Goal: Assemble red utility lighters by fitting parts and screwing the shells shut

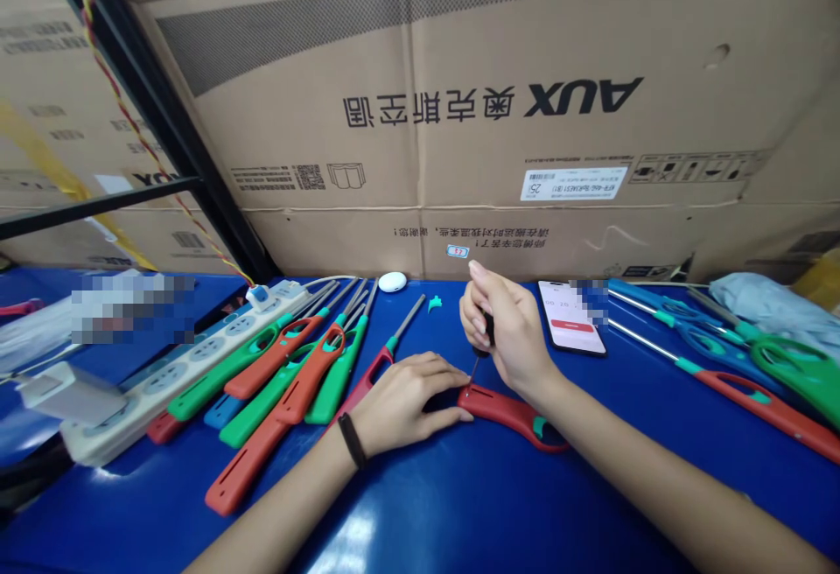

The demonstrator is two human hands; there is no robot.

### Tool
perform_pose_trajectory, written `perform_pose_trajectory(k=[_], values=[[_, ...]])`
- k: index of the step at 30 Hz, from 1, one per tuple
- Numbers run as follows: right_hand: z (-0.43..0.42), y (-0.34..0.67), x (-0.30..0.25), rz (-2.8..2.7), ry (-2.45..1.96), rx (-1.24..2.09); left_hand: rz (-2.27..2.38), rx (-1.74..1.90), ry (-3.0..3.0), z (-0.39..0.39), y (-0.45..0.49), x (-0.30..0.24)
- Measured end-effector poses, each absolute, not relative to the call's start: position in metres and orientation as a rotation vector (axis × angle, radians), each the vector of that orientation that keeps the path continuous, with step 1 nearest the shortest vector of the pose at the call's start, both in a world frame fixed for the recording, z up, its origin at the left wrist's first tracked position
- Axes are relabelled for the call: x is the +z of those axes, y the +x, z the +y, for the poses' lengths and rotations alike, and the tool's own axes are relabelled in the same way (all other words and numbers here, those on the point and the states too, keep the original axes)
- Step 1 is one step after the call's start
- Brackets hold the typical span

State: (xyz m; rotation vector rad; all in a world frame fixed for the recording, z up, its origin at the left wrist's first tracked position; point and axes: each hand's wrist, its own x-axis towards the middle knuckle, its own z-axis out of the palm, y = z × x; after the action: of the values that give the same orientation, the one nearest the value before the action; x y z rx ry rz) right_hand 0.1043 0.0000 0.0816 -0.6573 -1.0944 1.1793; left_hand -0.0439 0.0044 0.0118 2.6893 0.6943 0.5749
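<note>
My right hand (pixel 515 325) is closed in a fist around the black handle of a screwdriver (pixel 486 342). The thin shaft points down, its tip at the butt end of a red gas lighter (pixel 502 409). That lighter lies on the blue table, its green trigger under my right forearm and its far end hidden. My left hand (pixel 410 395) rests on the table, fingers and thumb closing on the lighter's butt end from the left. Partly behind my left hand lies another lighter (pixel 377 370), reddish-pink with a metal tube. A small green plastic piece (pixel 434 303) sits farther back.
Several green and orange lighters (pixel 279 408) lie left, against a white power strip (pixel 216 351) with a plugged-in charger (pixel 72 395). A phone (pixel 570 318), more lighters (pixel 767 399) and a plastic bag (pixel 780 307) are right. A white oval case (pixel 392 282) sits before large cardboard (pixel 420 145).
</note>
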Motion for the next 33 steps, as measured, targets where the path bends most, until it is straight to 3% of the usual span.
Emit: perform_pose_trajectory(k=[19, 25, 33], values=[[0.006, 0.105, 0.077, -1.090, -0.672, 1.237, 0.699, 0.541, 2.689, 0.003, -0.043, 0.014], [0.001, 0.110, 0.076, -1.260, -0.492, 1.418, 0.699, 0.551, 2.702, 0.004, -0.043, 0.014], [-0.016, 0.107, 0.069, -1.458, -0.584, 1.149, 0.777, 0.665, 2.719, 0.001, -0.043, 0.013]])
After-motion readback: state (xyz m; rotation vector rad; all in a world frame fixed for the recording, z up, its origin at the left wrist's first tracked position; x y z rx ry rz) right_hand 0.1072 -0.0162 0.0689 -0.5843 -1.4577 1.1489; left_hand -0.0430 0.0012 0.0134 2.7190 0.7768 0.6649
